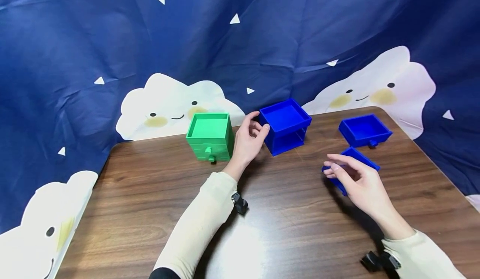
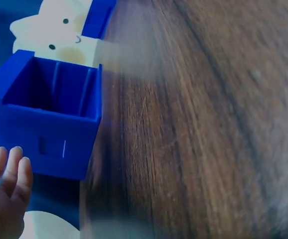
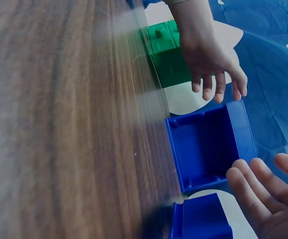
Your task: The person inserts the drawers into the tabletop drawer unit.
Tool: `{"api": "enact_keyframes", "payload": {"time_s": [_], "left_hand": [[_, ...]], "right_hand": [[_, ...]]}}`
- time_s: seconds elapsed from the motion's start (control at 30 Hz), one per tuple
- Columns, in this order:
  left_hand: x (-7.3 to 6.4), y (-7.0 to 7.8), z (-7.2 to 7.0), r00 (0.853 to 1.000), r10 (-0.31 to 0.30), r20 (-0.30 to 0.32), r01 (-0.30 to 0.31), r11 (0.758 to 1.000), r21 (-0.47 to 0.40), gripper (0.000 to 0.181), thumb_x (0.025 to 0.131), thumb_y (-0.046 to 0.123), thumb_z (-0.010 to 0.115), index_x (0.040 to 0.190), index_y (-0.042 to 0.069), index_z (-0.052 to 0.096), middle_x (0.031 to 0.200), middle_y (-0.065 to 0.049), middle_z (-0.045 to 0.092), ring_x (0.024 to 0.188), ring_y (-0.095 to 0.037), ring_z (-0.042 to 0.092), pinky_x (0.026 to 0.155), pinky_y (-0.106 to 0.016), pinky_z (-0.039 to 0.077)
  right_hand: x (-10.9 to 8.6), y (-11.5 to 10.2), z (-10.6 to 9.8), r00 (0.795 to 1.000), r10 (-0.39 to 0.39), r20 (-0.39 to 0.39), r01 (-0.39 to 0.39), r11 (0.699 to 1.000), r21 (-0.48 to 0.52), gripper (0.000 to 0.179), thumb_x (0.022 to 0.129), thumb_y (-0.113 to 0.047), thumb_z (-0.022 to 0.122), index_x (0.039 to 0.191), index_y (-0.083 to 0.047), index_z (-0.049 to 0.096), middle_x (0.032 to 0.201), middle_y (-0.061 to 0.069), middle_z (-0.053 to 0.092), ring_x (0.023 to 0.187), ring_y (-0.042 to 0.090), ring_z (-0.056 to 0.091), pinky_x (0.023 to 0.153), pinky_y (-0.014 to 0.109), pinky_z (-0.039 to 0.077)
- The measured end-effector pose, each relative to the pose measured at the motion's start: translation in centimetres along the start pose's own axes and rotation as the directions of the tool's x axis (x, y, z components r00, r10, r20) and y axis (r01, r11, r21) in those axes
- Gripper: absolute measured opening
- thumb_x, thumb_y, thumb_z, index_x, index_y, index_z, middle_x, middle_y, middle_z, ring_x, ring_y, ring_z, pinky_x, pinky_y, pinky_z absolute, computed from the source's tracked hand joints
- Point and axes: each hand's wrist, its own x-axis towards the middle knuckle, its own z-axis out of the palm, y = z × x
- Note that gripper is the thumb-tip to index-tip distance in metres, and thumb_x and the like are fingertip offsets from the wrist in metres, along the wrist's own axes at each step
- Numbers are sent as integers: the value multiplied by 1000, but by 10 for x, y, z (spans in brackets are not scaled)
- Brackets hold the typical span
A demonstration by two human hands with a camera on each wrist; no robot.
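Observation:
A blue cabinet (image 1: pixel 286 118) stands toward the back of the table, with a shallow tray-like top and a hollow front. Beside its left wall is my left hand (image 1: pixel 250 141), fingers loosely bent; the thumb is at the top edge, and whether it touches I cannot tell. My right hand (image 1: pixel 361 183) hovers over a blue drawer (image 1: pixel 359 157), partly hiding it. In the right wrist view the right hand's fingers (image 3: pixel 263 186) are spread with nothing between them. Another blue drawer (image 1: pixel 365 128) with a round knob lies farther back on the right.
To the left of my left hand stands a green cabinet (image 1: pixel 208 131) with knobbed drawers, close to that hand. Everything rests on a brown wooden table (image 1: pixel 285 212). Behind its back edge hangs a dark blue curtain (image 1: pixel 210 41) with white clouds.

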Motion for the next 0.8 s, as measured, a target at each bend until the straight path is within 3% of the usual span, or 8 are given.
{"api": "enact_keyframes", "payload": {"time_s": [0.53, 0.8], "left_hand": [[14, 2, 6, 999, 2, 45, -8, 993, 118, 49, 103, 34, 68, 149, 19, 61, 100, -4, 65, 83, -12, 60, 76, -20, 47], [15, -1, 9, 998, -21, 62, 16, 996, 93, 49, 103, 32, 69, 149, 18, 61, 98, -3, 62, 82, -10, 58, 75, -19, 47]], "right_hand": [[-20, 8, -24, 998, 28, -64, -27, 1000, 10, 29, 105, 5, 62, 133, 10, 67, 107, -17, 81, 85, 0, 78, 78, 13, 60], [-29, 14, -34, 995, 44, -86, -44, 999, -5, 29, 105, 5, 62, 133, 11, 68, 105, -18, 81, 83, -1, 77, 77, 12, 59]]}}
